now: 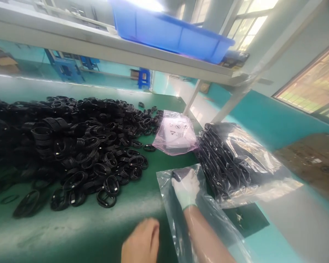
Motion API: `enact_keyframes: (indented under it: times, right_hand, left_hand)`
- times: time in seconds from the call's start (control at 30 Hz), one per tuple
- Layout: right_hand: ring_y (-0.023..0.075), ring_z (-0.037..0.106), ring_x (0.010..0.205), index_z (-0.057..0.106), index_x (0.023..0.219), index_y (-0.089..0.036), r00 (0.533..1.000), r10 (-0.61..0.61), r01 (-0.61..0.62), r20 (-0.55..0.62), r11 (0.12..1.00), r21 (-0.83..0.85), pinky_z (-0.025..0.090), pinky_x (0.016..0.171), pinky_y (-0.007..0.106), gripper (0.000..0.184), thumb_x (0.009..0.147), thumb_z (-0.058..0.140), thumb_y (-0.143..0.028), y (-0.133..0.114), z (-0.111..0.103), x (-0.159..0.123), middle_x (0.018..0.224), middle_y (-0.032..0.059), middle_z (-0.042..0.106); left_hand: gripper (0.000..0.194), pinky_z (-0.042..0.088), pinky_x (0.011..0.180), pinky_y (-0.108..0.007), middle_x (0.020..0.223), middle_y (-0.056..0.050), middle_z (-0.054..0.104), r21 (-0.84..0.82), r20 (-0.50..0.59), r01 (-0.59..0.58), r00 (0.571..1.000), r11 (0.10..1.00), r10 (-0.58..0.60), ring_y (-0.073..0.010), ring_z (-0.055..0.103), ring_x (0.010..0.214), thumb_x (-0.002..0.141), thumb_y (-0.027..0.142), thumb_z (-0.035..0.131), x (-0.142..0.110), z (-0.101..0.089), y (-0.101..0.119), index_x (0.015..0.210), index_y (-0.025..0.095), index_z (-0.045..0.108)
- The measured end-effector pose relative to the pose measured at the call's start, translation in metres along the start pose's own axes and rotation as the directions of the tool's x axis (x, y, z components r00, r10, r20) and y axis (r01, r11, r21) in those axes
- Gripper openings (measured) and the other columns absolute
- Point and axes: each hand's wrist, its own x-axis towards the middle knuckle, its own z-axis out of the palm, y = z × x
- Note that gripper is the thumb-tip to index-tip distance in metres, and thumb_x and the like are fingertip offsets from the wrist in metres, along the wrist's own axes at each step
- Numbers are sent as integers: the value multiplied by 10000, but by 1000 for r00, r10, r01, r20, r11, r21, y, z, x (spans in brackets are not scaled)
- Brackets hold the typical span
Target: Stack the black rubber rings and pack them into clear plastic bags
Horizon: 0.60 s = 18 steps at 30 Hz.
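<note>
My left hand (141, 239) is bare and blurred at the lower middle, just left of a clear plastic bag (214, 215). Its fingers are curled in, and nothing shows in them. My right hand (186, 186), in a white glove, reaches deep inside this bag with the fingers bent. A dark patch shows at its fingertips; whether that is a held thing or part of the glove I cannot tell. Left of the bag, a big heap of coiled black cables (98, 153) covers the green table (71, 233).
A pinkish plastic bag with a white printed packet (178, 133) lies beyond my right hand. To the right is a stack of clear bags filled with black cables (230, 160). A shelf (98, 47) with a blue bin (170, 33) spans above. A brown carton (315, 164) stands far right.
</note>
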Motion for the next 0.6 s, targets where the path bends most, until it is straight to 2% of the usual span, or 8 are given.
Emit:
enact_keyframes:
  times: [0.03,0.1,0.13,0.2,0.27,0.37,0.5,0.6]
  right_hand:
    - [341,425,1018,242,1311,-15,1000,-10,10,5,1000,3,332,848,418,961,570,599,-510,2,-1,-5,1157,228,449]
    - [344,413,1046,238,1314,-8,999,-44,44,-4,999,5,314,875,417,937,595,584,-499,5,-1,-14,1185,233,435]
    - [347,409,1056,238,1313,-4,998,-58,58,-10,998,5,307,885,417,928,601,581,-492,6,-1,-18,1193,235,431]
    - [350,406,1067,244,1310,1,997,-74,74,-24,997,-2,294,900,418,911,607,583,-469,8,1,-23,1198,237,427]
    - [352,411,1066,247,1307,9,995,-89,88,-36,996,-8,284,910,420,913,599,597,-449,10,3,-24,1194,241,428]
    - [351,406,1081,216,1316,21,991,-128,128,-43,992,-4,266,933,422,960,580,619,-445,12,5,-18,1198,251,423]
    - [359,355,1145,174,1332,21,988,-151,151,-18,988,30,233,965,447,1008,570,633,-453,13,4,-10,1243,259,392]
    - [393,269,1207,163,1336,25,981,-194,195,-25,974,114,219,966,498,1021,588,618,-500,17,-1,-9,1311,279,307]
  left_hand:
    - [291,466,802,-350,1048,-24,607,101,-112,-35,993,994,47,-191,554,980,873,279,316,18,-6,-1,1058,256,541]
    - [351,407,927,-386,1182,-42,555,307,-256,-174,932,936,257,-208,463,1136,859,235,325,56,-9,-3,1173,213,481]
    - [383,382,963,-386,1247,-47,509,388,-249,-255,896,886,367,-209,414,1190,856,238,334,74,-6,-5,1222,195,439]
    - [454,336,1007,-411,1337,-59,411,498,-184,-355,849,791,496,-219,329,1252,850,267,363,101,6,-12,1295,175,347]
    - [516,312,1019,-445,1379,-72,341,558,-122,-388,836,733,535,-235,280,1277,842,311,390,115,19,-22,1327,170,284]
    - [551,296,1021,-474,1399,-82,299,601,-91,-381,841,703,533,-245,242,1292,840,346,396,119,31,-33,1342,173,249]
    - [552,280,1031,-475,1413,-74,268,614,-77,-379,844,692,530,-238,204,1306,851,354,370,117,31,-36,1354,184,218]
    - [550,274,1035,-473,1419,-68,254,611,-64,-382,849,693,524,-236,189,1310,854,359,366,117,29,-34,1356,191,214]
